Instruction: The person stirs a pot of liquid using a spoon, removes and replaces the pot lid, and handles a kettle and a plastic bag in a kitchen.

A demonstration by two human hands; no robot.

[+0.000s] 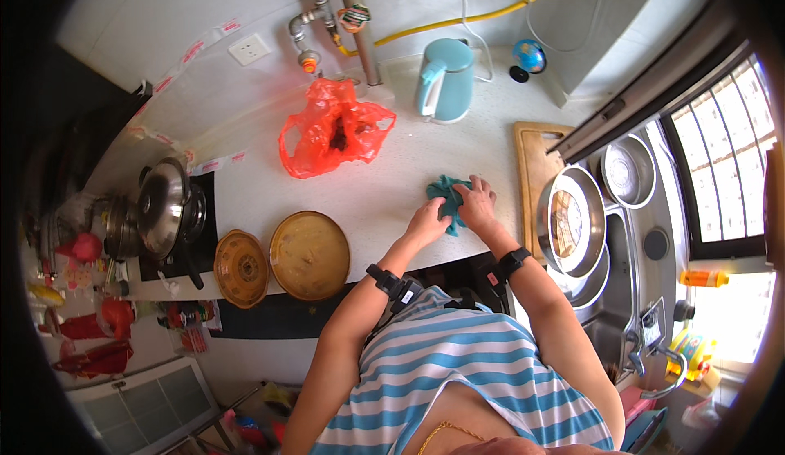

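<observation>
A crumpled teal cloth (452,195) lies on the white countertop (380,200) near its front edge. From its left side my left hand (427,222) has hold of the cloth, thumb and fingers at its edge. My right hand (478,203) grips the cloth's right side, its fingers curled over the top. Both hands are close together, low over the counter. A wooden cutting board (531,173) lies a short way to the right of my right hand. Beyond the cloth, to the left, sits a red plastic bag (331,133) with its mouth loosely gathered and dark contents inside.
A light-blue electric kettle (451,81) and a small globe (528,56) stand at the back. A round tray (310,256) and a brown woven basket (241,269) sit front left, beside a lidded pan (162,210). Metal basins (573,222) stand by the sink (619,283).
</observation>
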